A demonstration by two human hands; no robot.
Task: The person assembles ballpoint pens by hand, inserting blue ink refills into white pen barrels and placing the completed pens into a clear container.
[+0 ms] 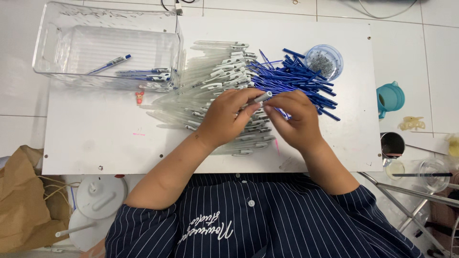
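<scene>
A: Both hands over mid-desk point(95, 143). Left hand point(224, 117) closed around a clear pen barrel point(262, 97), tip end poking up between the fingers. Right hand point(294, 119) pinched narrow on something thin at that tip; probably a blue refill, partly hidden.

B: Best handled by holding the barrel steady and feeding straight along its axis. Skewing likely jams.

A: Noted. Heap of clear barrels point(215, 76) directly under the hands, pile of blue refills point(296, 79) just right of it, touching.

B: Surroundings?

A: Small round dish of tiny metal parts point(323, 60) behind the refills. Clear bin point(105, 45) far left, a few finished pens point(143, 74) inside. Teal cup point(390, 98) off the desk edge.

B: Obstacles?

A: Loose heap itself; easy to scatter with a wrist.
</scene>
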